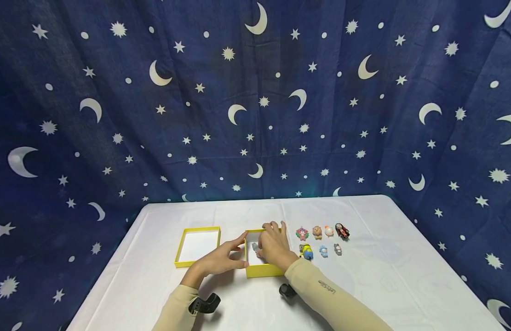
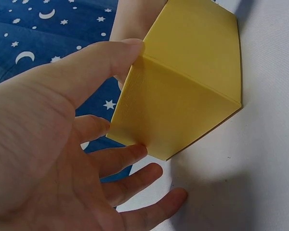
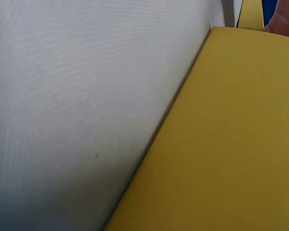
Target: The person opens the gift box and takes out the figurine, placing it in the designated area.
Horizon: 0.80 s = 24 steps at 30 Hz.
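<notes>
A yellow open box (image 1: pixel 265 271) with a white inside stands at the table's middle. Against its left side rests my left hand (image 1: pixel 220 258); in the left wrist view the thumb (image 2: pixel 103 55) touches the top edge near a corner and the other fingers are spread, some touching the yellow wall. My right hand (image 1: pixel 275 246) reaches down into the box, its fingertips hidden by the hand and the walls. Beside those fingers a small greyish figurine (image 1: pixel 255 247) lies inside. The right wrist view is mostly filled by the box's outer wall (image 3: pixel 221 134).
Left of the box lies its yellow-rimmed lid (image 1: pixel 176 264), white inside up. To the right, small figurines stand in two rows, among them a yellow-and-blue minion (image 1: pixel 306 251), a light blue figure (image 1: pixel 323 250), a grey one (image 1: pixel 337 249) and a dark-haired doll (image 1: pixel 342 231).
</notes>
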{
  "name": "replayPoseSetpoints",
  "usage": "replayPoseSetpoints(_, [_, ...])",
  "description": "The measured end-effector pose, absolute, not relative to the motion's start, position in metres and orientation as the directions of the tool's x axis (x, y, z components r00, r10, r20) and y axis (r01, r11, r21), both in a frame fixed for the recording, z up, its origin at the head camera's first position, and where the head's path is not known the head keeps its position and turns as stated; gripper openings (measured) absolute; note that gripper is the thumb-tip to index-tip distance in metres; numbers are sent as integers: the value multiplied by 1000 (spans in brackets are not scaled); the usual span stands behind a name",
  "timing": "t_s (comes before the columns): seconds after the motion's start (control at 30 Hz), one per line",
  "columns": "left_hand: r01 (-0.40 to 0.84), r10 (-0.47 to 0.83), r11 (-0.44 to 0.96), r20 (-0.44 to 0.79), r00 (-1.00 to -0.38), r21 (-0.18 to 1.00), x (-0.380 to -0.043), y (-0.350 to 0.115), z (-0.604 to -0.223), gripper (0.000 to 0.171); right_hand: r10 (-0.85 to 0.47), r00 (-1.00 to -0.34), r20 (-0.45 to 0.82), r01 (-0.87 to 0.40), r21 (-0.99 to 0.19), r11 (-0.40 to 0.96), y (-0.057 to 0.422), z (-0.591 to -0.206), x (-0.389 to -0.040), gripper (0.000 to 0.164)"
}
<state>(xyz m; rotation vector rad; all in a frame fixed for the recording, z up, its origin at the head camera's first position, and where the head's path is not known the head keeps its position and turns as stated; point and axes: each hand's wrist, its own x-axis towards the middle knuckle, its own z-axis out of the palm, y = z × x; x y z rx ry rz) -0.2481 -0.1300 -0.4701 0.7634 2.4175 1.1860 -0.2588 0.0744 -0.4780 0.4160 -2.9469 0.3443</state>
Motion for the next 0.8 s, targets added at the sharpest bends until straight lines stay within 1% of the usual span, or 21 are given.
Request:
replayPoseSetpoints(0.2, [307,601,499,-69,-796,810,-248,-130,-470,89,-222,-964,149,-250,-205,946,70,-477,-260,35])
replayPoseSetpoints(0.33, [310,602,501,-68,-796,808,-248,-130,-471,89,-222,-962,159,-251,-187,950,69,-479,-261,34])
replayPoseSetpoints(0.53, [317,604,501,-63,-794,805,-248,-130,-470,89,-227,-958,176,-261,-206,943,70,-479,-261,24])
replayPoseSetpoints(0.8, [307,595,511,-72,-801,803,-249,-130,-470,89,-253,-946,204,-306,-297,904,74,-472,-260,12])
